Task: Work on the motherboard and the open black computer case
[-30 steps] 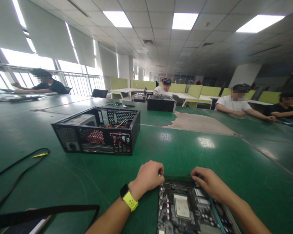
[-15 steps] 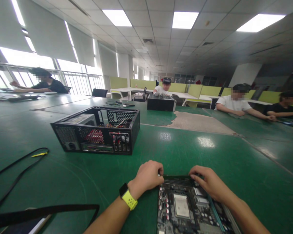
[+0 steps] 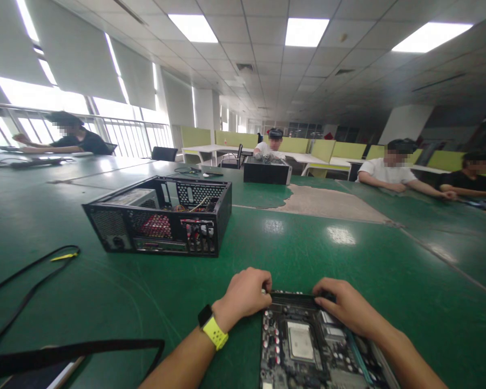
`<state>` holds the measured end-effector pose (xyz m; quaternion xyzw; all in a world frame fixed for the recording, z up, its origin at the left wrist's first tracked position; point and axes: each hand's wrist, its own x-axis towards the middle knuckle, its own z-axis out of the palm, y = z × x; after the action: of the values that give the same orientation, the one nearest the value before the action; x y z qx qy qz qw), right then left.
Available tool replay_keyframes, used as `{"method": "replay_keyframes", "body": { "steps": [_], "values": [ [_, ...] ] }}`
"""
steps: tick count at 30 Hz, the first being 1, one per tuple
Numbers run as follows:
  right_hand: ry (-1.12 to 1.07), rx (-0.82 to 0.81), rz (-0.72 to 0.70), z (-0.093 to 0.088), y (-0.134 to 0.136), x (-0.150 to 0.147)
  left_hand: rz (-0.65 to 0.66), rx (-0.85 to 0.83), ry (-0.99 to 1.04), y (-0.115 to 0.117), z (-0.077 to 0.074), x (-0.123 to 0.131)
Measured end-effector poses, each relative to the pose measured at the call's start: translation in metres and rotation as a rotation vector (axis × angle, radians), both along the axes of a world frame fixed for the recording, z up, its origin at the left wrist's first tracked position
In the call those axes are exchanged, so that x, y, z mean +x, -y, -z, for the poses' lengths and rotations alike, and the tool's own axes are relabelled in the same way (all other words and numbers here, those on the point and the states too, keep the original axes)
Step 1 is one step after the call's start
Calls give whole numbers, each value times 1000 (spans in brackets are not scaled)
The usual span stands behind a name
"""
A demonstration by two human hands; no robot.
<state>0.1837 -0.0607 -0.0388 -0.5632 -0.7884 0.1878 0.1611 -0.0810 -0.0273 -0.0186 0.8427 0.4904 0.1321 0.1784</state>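
Note:
A dark motherboard (image 3: 279, 340) lies on the green table at the lower right, with a square silver processor (image 3: 301, 340) near its middle. Along its far edge run dark memory slots, where a thin memory stick (image 3: 292, 298) spans the space between my hands, seen nearly edge-on. My left hand (image 3: 247, 292), below a yellow-strapped watch, has its thumb and fingers closed at the stick's left end. At the right end, my right hand (image 3: 342, 302) pinches with thumb and bent fingers. How deep the stick sits in its slot is hard to see.
An opened black computer case (image 3: 162, 216) stands beyond the board to the left. A black cable (image 3: 32, 286) and a dark strap (image 3: 85, 351) lie at left. Another case (image 3: 266, 170) is farther off, before a person (image 3: 269, 146). Other people sit around the table.
The green strip between my hands has dropped and turned dark, and small pale parts show behind it. My right fingers have lowered slightly; my left hand is nearly still.

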Motion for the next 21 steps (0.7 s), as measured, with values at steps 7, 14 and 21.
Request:
{"method": "replay_keyframes", "body": {
  "steps": [7,14,21],
  "values": [
    [14,127,83,-6,5,-8,18,-68,126,-13,8,-10],
    [150,239,-111,-16,54,-84,49,-185,242,-27,6,-25],
    [246,777,-335,62,70,-126,137,-143,251,-15,4,-11]
  ]
}}
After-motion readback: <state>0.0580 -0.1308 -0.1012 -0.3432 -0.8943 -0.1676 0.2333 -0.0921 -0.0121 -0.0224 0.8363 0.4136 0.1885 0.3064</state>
